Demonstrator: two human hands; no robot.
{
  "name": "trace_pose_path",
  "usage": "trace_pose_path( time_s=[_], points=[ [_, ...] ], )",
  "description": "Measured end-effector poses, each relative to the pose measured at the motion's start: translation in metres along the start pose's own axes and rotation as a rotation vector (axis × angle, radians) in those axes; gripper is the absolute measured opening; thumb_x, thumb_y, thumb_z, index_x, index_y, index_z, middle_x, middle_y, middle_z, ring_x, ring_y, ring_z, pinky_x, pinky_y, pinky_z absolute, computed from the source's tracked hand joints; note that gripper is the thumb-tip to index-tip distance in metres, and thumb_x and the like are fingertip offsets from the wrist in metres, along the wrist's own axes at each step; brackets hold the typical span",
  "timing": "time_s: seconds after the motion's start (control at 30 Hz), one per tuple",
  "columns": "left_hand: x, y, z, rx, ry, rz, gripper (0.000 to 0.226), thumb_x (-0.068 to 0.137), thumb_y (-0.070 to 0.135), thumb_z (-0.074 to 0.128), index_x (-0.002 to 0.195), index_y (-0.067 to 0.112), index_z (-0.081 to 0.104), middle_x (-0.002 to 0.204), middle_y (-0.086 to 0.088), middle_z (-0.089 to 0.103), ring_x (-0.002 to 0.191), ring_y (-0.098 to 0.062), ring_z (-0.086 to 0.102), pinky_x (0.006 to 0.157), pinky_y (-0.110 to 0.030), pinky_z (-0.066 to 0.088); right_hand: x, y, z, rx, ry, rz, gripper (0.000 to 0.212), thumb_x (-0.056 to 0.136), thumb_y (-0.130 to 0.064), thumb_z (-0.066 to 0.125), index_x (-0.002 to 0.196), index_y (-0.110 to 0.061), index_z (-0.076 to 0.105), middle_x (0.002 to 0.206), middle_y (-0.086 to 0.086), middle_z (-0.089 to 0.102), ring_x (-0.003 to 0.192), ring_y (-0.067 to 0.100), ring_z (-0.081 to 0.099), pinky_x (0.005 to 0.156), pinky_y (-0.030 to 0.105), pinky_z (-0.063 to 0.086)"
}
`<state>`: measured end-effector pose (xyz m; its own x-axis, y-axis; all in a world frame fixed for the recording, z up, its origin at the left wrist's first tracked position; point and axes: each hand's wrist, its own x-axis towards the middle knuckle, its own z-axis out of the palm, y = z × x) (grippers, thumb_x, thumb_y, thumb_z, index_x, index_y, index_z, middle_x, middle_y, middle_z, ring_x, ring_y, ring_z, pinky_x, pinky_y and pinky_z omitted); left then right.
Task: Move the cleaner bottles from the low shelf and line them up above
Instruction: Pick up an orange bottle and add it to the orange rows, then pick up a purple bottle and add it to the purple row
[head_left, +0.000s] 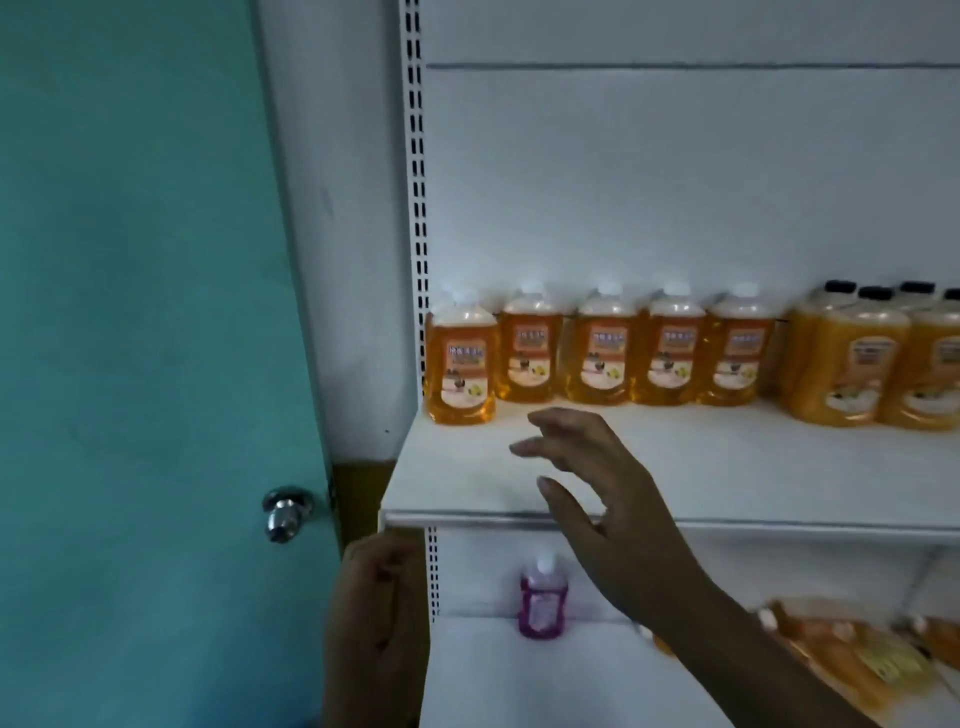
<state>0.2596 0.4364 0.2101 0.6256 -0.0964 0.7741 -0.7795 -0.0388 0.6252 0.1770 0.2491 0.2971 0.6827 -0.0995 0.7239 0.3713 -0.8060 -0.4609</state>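
Several orange cleaner bottles with white caps (602, 353) stand in a row at the back of the upper shelf (753, 467); the leftmost one (461, 364) stands a little forward of the others. My right hand (587, 493) hovers over the shelf's front part, fingers spread, holding nothing. My left hand (379, 613) is loosely curled beside the shelf's left upright, below the shelf edge, with nothing in it. On the low shelf (519, 675) a small pink bottle (543, 603) stands upright at the back. Orange bottles (841, 654) lie on their sides at its right, partly hidden by my forearm.
Bigger orange bottles with black caps (852, 358) stand at the right of the upper shelf. A teal door (145, 312) with a metal knob (284, 512) is at the left, close to the slotted white upright (415, 156).
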Motion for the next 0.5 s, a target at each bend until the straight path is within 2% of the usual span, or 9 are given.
trace_pose_path(
  time_s=[0.1,0.2,0.27,0.4,0.5],
  points=[
    [-0.047,-0.027,-0.002,-0.005,-0.128,-0.114,0.020,0.087,0.029,0.048,0.103,0.039,0.055,0.098,0.002,0.059,0.088,-0.011,0.060,0.078,-0.020,0.046,-0.047,0.004,-0.005,0.016,-0.043,0.063,0.026,0.091,-0.007,0.056,0.105,-0.025,0.069,0.122,-0.014,0.058,0.121,0.011,0.055,0.096,0.020,0.045],
    [-0.093,-0.048,0.005,-0.006,-0.226,-0.289,0.032,0.086,0.023,0.051,0.104,0.050,0.052,0.099,0.017,0.057,0.090,-0.006,0.059,0.077,-0.011,0.044,-0.096,0.026,0.007,0.087,-0.065,0.231,0.025,0.089,-0.003,0.058,0.099,-0.022,0.071,0.116,-0.015,0.060,0.112,0.013,0.060,0.086,0.015,0.046],
    [-0.120,-0.063,0.015,0.009,-0.292,-0.426,0.037,0.085,0.016,0.055,0.103,0.049,0.053,0.101,0.019,0.059,0.092,-0.007,0.059,0.078,-0.012,0.044,-0.126,0.051,0.021,0.123,-0.092,0.377,0.028,0.089,0.001,0.061,0.099,-0.023,0.071,0.114,-0.017,0.061,0.111,0.009,0.060,0.082,0.011,0.047],
    [-0.154,-0.101,0.036,0.049,-0.442,-0.608,0.033,0.087,0.018,0.060,0.109,0.042,0.053,0.113,0.020,0.057,0.102,-0.005,0.058,0.083,-0.021,0.048,-0.171,0.123,0.059,0.143,-0.164,0.677,0.034,0.087,-0.003,0.067,0.108,-0.030,0.066,0.118,-0.017,0.060,0.111,0.007,0.059,0.082,0.019,0.053],
    [-0.163,-0.132,0.064,0.097,-0.491,-0.674,0.039,0.087,0.011,0.067,0.120,0.028,0.054,0.119,0.009,0.056,0.105,-0.008,0.057,0.089,-0.031,0.052,-0.176,0.188,0.094,0.014,-0.276,0.751,0.042,0.084,-0.009,0.073,0.118,-0.028,0.060,0.128,-0.007,0.054,0.117,0.011,0.054,0.090,0.032,0.053]
  ],
)
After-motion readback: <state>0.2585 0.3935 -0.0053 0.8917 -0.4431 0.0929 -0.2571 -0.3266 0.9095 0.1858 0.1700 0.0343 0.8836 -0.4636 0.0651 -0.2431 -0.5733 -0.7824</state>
